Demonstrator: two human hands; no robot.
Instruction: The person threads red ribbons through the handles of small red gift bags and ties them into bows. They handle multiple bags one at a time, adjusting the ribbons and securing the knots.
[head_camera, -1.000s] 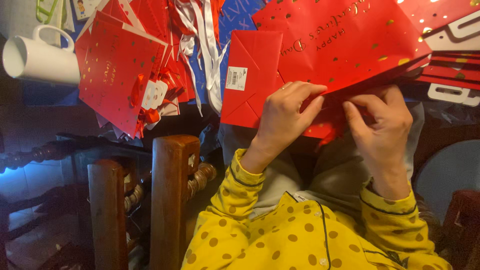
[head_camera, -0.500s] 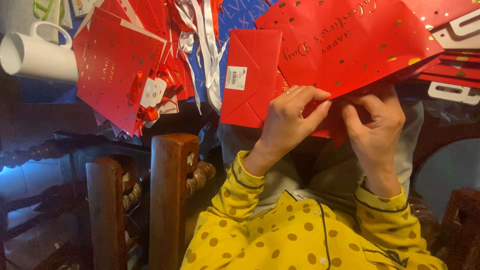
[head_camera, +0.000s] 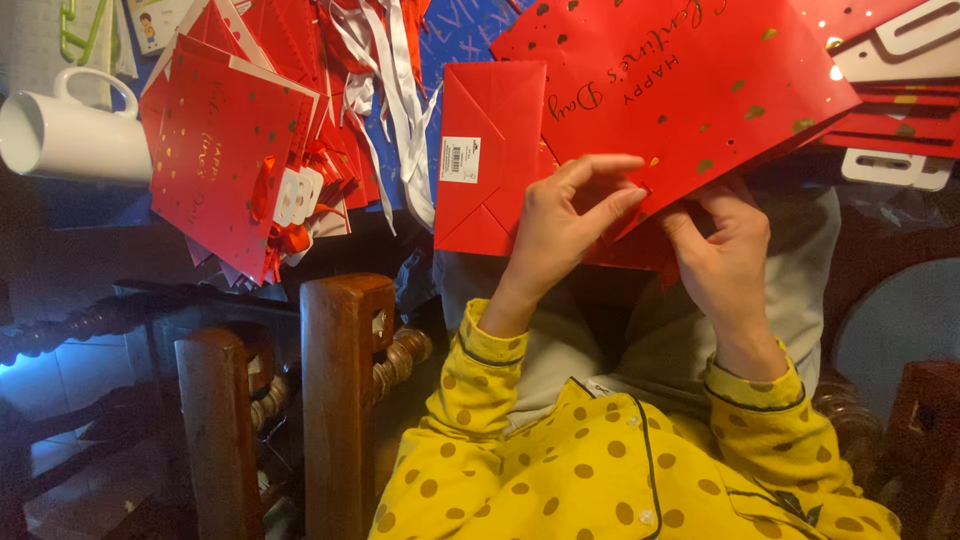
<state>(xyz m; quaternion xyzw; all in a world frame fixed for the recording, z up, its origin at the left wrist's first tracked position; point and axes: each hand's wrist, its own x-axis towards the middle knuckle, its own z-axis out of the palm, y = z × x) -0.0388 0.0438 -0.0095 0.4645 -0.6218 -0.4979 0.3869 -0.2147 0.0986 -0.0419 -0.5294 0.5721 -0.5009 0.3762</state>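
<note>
I hold a flat red paper gift bag (head_camera: 690, 90) with gold spots and gold script, tipped so its folded base (head_camera: 490, 160) with a white sticker faces me. My left hand (head_camera: 565, 225) pinches the bag's lower edge between thumb and fingers. My right hand (head_camera: 725, 255) grips the same edge just to the right, fingers curled under it. Both arms wear yellow sleeves with brown dots.
A pile of more red gift bags (head_camera: 225, 150) with white ribbons (head_camera: 385, 90) and tags lies at the upper left. A white mug (head_camera: 70, 135) lies on its side at the far left. A dark wooden chair back (head_camera: 335, 400) stands at the lower left.
The bag has tilted up and shifted right, showing more of its front. My left fingers have spread and moved up along the edge; my right hand has stayed on it.
</note>
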